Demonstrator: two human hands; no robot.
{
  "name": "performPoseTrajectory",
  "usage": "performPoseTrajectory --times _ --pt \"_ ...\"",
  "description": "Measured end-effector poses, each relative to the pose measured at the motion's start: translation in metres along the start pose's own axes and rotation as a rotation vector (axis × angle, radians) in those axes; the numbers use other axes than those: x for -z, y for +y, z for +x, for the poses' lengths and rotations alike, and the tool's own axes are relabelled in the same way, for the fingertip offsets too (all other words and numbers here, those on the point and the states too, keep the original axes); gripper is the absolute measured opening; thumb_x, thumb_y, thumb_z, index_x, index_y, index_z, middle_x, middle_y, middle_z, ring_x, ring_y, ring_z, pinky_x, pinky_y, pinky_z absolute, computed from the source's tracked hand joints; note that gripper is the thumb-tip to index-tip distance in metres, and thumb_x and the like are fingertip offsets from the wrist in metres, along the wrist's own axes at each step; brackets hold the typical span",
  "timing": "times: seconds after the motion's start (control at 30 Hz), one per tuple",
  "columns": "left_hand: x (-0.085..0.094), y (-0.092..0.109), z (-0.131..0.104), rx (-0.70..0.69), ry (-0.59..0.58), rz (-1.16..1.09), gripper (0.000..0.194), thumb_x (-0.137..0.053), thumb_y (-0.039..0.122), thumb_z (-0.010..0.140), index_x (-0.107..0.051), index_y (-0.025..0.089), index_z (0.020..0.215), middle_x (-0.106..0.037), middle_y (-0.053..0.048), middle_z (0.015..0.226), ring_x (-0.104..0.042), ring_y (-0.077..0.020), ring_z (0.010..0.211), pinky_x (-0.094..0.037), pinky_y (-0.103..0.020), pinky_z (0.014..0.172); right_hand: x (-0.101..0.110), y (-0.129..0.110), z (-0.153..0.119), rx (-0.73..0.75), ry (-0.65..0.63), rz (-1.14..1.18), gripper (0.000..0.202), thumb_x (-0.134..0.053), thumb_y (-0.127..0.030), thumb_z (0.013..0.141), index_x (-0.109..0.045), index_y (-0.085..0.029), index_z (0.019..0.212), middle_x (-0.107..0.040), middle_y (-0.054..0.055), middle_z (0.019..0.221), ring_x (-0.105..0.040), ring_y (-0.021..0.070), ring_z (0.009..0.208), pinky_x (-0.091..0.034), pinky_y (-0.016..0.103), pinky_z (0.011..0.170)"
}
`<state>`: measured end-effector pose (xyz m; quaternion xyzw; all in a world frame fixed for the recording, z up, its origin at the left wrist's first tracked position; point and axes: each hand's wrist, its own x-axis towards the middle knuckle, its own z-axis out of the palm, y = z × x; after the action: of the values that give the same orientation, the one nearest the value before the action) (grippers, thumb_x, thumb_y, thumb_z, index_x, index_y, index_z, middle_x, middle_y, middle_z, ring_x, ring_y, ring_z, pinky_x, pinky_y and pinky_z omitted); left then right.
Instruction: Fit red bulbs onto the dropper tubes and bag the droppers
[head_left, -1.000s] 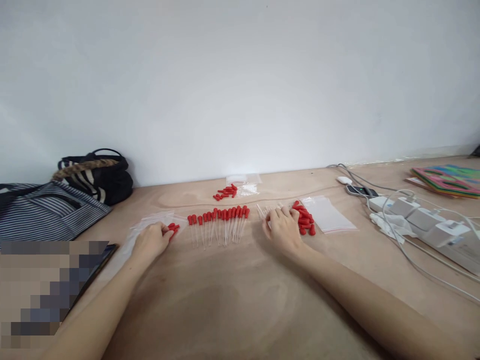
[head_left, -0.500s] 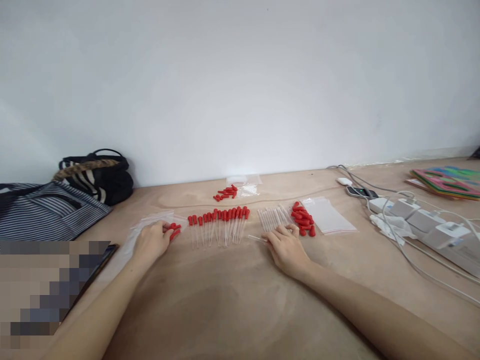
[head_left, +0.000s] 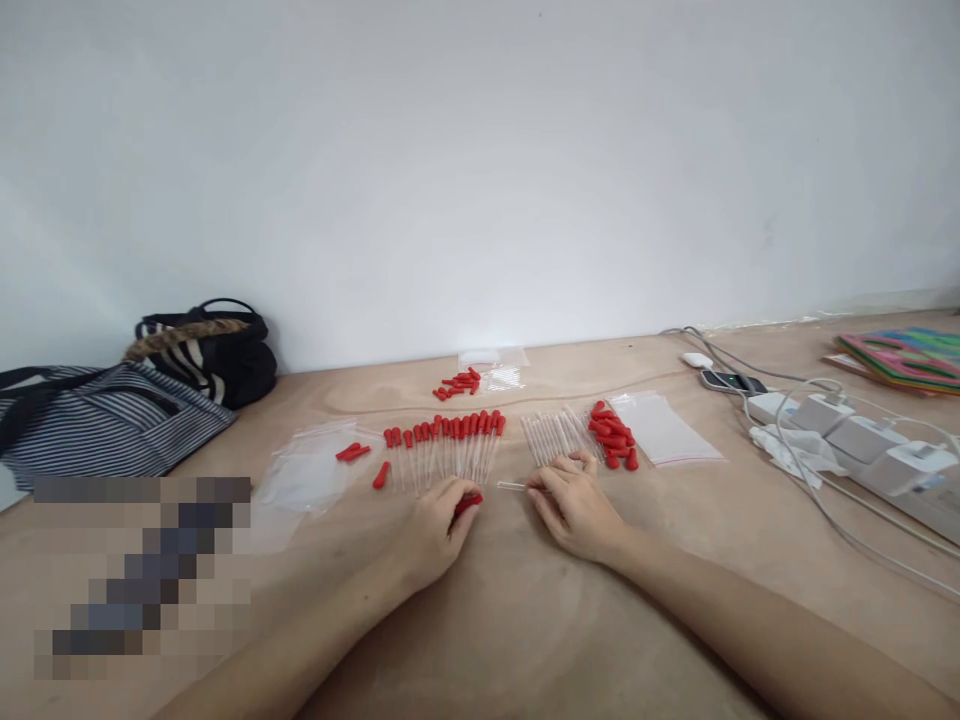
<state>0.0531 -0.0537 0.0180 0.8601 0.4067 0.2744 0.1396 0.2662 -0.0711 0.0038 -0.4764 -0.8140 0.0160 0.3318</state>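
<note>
My left hand (head_left: 439, 525) is closed, pinching a red rubber dropper bulb (head_left: 468, 502) between thumb and fingers. Facing it, my right hand (head_left: 571, 505) grips a clear glass dropper tube (head_left: 511, 486), whose end points left toward the bulb with a small gap between them. Behind the hands lies a row of droppers (head_left: 450, 450), red bulbs away from me and tips toward me. Bare glass tubes (head_left: 555, 435) lie just beyond my right hand, beside a pile of red bulbs (head_left: 611, 435). A single bulb (head_left: 382, 475) and a few others (head_left: 352, 452) lie at left.
Plastic zip bags (head_left: 307, 470) lie at left, another bag (head_left: 664, 430) at right. More small red bulbs (head_left: 457, 383) sit near the wall. A power strip with chargers (head_left: 862, 440) and cables takes the right side. A striped bag (head_left: 127, 420) stands at left.
My left hand has moved right and toward me from the loose bulbs, carrying one bulb to the tube. One bulb now lies apart at left. My right hand still holds the tube.
</note>
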Motion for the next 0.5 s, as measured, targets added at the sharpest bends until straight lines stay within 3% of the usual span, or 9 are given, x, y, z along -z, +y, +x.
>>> performPoseTrajectory --times 0.27,0.5 --pt "-0.016 0.005 0.003 0.177 0.044 -0.202 0.01 -0.049 0.02 0.078 -0.058 0.018 0.081 -0.06 0.0 0.074 -0.054 -0.0134 0.066 -0.045 -0.025 0.061 0.0 -0.004 -0.001 0.018 0.004 0.034 0.013 -0.044 -0.018 0.084 -0.054 -0.019 0.076 -0.062 -0.001 0.068 -0.051 0.0133 0.071 -0.019 0.036 0.082" --pt "-0.018 0.004 0.0 0.174 0.095 -0.262 0.011 -0.049 0.023 0.079 -0.059 0.018 0.081 -0.058 -0.001 0.075 -0.055 -0.013 0.068 -0.046 -0.025 0.062 -0.003 -0.009 -0.003 0.073 0.002 0.037 0.013 -0.045 -0.019 0.082 -0.054 -0.018 0.074 -0.059 -0.001 0.063 -0.049 0.0133 0.069 -0.02 0.036 0.08"
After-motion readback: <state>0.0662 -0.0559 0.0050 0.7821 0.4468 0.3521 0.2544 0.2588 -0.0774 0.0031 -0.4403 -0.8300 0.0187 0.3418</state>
